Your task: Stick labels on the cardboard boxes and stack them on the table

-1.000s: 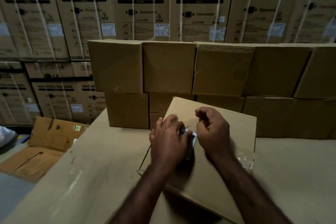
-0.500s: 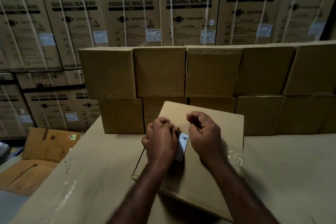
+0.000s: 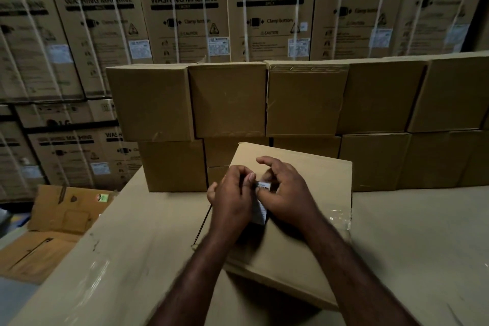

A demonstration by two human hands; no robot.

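A brown cardboard box (image 3: 312, 219) lies on the table (image 3: 127, 259) right in front of me, with clear tape on its right edge. Above its top, both hands meet over a strip of white labels (image 3: 260, 210). My left hand (image 3: 232, 201) grips the strip, its fingers curled around it. My right hand (image 3: 285, 190) pinches the strip's upper end, where a barcode label shows. Most of the strip is hidden between my hands.
Behind the box, plain cardboard boxes (image 3: 227, 100) stand stacked two high in a row across the table. Large washing machine cartons (image 3: 270, 8) fill the background. Flattened cardboard (image 3: 66, 209) lies on the floor at the left. Bare table surface spreads right (image 3: 423, 246).
My right hand has closed in on the label strip and now pinches its top end. The view has tilted slightly, so the stack sits lower in frame.
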